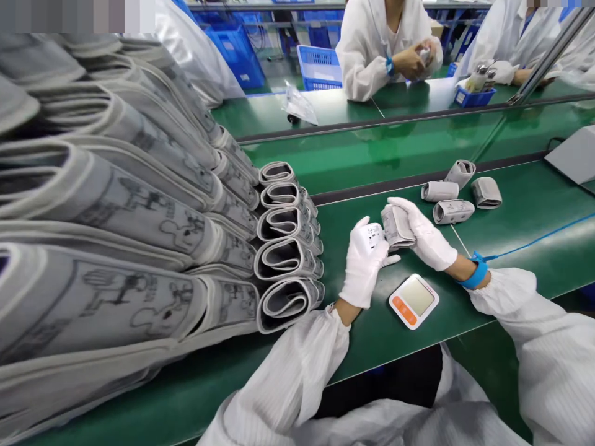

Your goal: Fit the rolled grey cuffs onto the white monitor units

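The table [548, 192] is coloured deep green. The stacked cuffs [162, 217] are toned grey, edged paler, and printed with dark line drawings and lettering. The monitor [416, 298] is cased in white, with orange buttons [403, 311] and a beige-grey screen [418, 295]. The left grip [365, 263] and right grip [424, 234] are gloved in white; the wrist strap [475, 274] is coloured blue.

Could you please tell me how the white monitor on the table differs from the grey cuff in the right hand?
The monitor is white with a screen and orange buttons, while the cuff is grey and folded. The monitor lies flat on the green table; the right hand holds the cuff.
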`<state>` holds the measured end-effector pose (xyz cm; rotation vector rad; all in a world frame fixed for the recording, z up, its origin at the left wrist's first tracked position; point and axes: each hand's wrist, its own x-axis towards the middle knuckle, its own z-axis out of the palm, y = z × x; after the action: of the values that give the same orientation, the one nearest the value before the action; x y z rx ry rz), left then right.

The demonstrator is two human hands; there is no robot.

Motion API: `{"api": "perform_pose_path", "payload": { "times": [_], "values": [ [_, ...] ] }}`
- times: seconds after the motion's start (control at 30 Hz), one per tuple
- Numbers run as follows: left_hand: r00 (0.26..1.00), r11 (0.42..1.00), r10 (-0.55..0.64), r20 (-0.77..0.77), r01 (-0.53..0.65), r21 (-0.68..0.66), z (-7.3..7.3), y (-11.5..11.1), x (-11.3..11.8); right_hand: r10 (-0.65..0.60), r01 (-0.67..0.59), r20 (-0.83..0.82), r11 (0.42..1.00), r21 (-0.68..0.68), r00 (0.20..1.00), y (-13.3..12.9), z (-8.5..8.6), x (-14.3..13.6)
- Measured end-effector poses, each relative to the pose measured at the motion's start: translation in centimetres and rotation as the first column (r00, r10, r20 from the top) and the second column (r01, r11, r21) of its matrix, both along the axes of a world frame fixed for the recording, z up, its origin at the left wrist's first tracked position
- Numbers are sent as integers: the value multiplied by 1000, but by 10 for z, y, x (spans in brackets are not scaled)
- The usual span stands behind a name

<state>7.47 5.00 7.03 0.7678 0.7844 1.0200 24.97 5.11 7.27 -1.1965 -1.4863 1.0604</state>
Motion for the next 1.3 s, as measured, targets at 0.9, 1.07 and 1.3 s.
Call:
{"api": "perform_pose_path", "payload": {
  "times": [0.9, 1.07, 1.3],
  "values": [
    [985, 988, -144, 97, 149, -45, -1, -2, -6, 156, -180, 179, 975, 131, 971, 4, 15, 21],
    [996, 998, -38, 76, 42, -51, 3, -6, -7, 88, -143, 293, 975, 170, 952, 5, 12, 21],
    [995, 996, -67, 75, 71, -58, 12, -7, -7, -124, -93, 439, 892, 441, 890, -1, 4, 1]
  ]
}}
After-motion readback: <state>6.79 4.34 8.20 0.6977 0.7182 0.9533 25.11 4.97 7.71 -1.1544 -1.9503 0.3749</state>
